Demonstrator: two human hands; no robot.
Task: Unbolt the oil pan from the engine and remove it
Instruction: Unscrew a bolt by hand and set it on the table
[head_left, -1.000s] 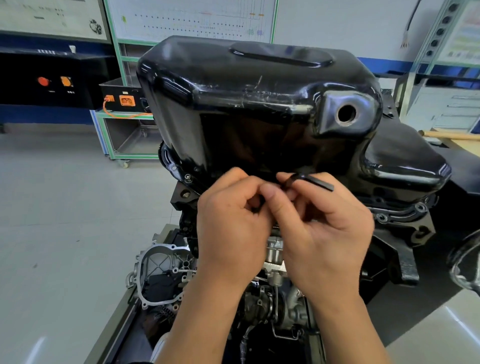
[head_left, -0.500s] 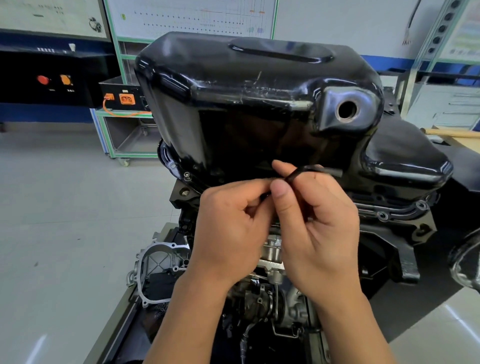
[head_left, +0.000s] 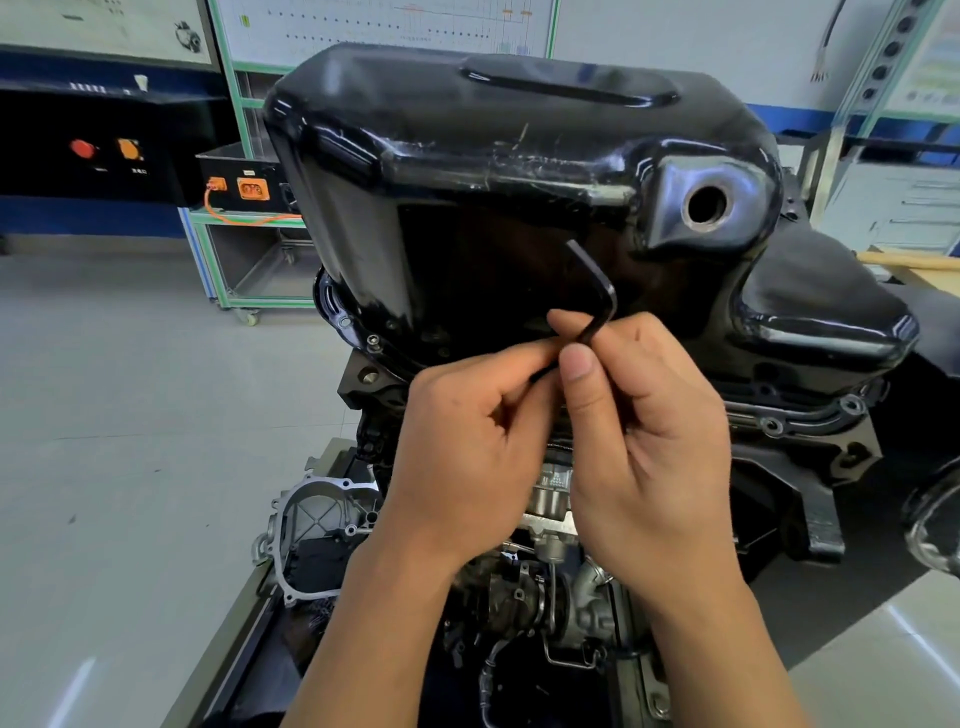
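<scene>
The oil pan (head_left: 493, 171) fills the upper middle of the view, seated on top of the upturned engine (head_left: 519, 597) with its flange against the block. It is glossy black pressed steel with rounded corners, a long shallow groove across its top face, and pale scratches along the front ridge. A lower step bulges out to the right. On the right front corner a raised boss carries an open round drain hole (head_left: 705, 204) with a bare metal rim. A small bolt (head_left: 373, 341) sits in the flange at the left.

Both hands are raised just in front of the pan's lower edge. The left hand (head_left: 467, 457) has its fingers curled, pinching the lower end of a black hex key (head_left: 592, 269). The right hand (head_left: 649, 441) pinches the same key between thumb and forefinger near its bend. The key's short arm angles up across the pan's front wall.
</scene>
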